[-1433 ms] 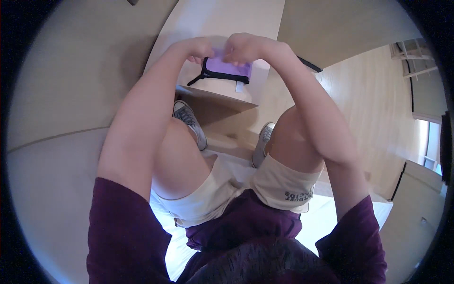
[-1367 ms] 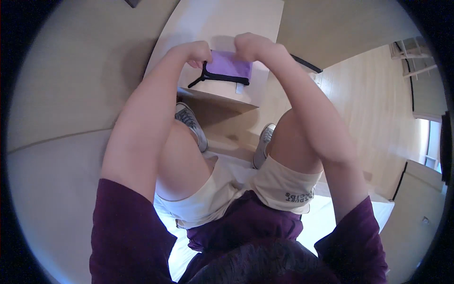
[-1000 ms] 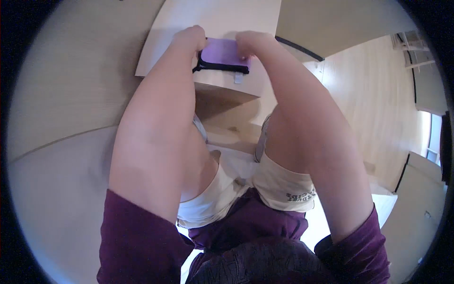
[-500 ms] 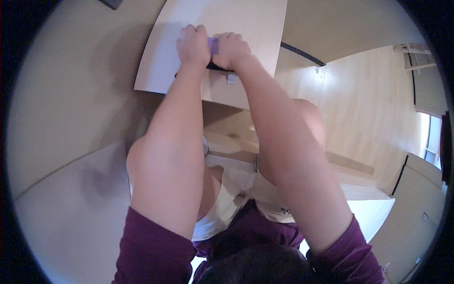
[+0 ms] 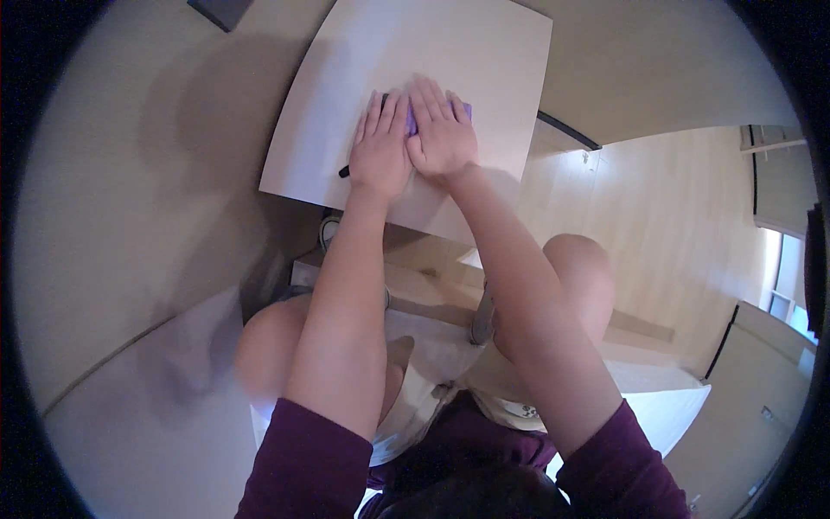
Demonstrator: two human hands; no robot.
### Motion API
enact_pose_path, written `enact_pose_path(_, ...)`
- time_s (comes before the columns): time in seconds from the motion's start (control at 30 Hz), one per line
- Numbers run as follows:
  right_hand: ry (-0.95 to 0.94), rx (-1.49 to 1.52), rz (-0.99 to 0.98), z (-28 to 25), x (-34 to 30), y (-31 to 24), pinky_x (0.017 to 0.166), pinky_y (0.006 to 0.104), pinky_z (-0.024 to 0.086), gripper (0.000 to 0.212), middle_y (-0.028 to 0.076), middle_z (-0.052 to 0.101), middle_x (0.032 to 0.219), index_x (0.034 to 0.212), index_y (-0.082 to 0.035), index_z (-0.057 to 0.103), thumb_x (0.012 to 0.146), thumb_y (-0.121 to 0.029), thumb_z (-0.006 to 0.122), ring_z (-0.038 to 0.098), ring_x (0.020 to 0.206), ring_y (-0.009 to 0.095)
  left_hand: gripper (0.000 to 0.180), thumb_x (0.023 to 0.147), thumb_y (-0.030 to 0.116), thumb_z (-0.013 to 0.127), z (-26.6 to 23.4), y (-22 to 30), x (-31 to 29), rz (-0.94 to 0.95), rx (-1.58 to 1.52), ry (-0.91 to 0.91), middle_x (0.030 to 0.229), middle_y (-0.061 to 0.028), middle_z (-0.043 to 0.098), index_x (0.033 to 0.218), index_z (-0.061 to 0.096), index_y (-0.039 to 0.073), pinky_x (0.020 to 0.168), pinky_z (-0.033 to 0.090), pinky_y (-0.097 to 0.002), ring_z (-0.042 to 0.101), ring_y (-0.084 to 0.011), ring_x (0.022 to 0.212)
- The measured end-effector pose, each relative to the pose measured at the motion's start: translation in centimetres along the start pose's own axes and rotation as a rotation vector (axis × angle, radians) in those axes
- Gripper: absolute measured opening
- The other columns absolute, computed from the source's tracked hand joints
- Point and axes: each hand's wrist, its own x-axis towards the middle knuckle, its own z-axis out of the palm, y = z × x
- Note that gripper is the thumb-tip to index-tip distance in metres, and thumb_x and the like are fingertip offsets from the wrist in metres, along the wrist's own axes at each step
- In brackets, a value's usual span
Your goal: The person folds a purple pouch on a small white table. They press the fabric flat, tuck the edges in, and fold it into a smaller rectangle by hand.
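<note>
Side by side, both my hands lie flat over a purple, flat-looking thing (image 5: 412,123) on a small pale wooden table (image 5: 484,52). My left hand (image 5: 383,145) has its fingers stretched out, covering the thing's left side. My right hand (image 5: 443,138) is also stretched out, palm down, with purple showing between and beside its fingers. The hands hide most of the thing, so its kind cannot be told. A small black thing (image 5: 345,171) sticks out on the table beside my left wrist. Something dark also shows by my left fingertips.
My knees (image 5: 577,264) are bent in front of the table, above a pale wooden floor (image 5: 640,208). A wall (image 5: 173,130) stands close on the left. To the right are a panel (image 5: 683,69) and a pale cabinet (image 5: 752,389). A white cloth edge (image 5: 666,406) lies by my right side.
My curled fingers have straightened and flattened over the purple thing. My hands now sit closer together. The small silvery piece seen near the table's front edge no longer shows.
</note>
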Motion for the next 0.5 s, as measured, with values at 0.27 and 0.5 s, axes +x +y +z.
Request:
enact_pose_path(0.27,0.032,-0.258,0.261,-0.1,-1.8,-2.4,0.113,0.0531,0.005,0.064,0.017,0.011,0.154,0.145,-0.009,0.027,0.089,-0.039,0.033,0.005,0.143,0.030,0.056,0.093,0.024,0.044,0.3,-1.2,1.5,-0.019,0.058,-0.146,0.151,-0.0043,0.023,0.145,0.026,0.014,0.112,0.022,-0.0453,0.023,-0.0341,0.137)
enact_pose_path(0.5,0.119,-0.168,0.486,-1.8,-6.2,-3.8,0.111,0.0560,0.011,0.066,0.025,0.018,0.149,0.143,-0.012,0.030,0.085,-0.038,0.047,0.013,0.140,0.039,0.062,0.074,0.038,0.069,-4.9,2.3,2.4,-0.159,0.011,-0.430,0.140,-0.0069,0.042,0.129,0.051,0.016,0.104,0.036,-0.0435,0.036,-0.0329,0.129)
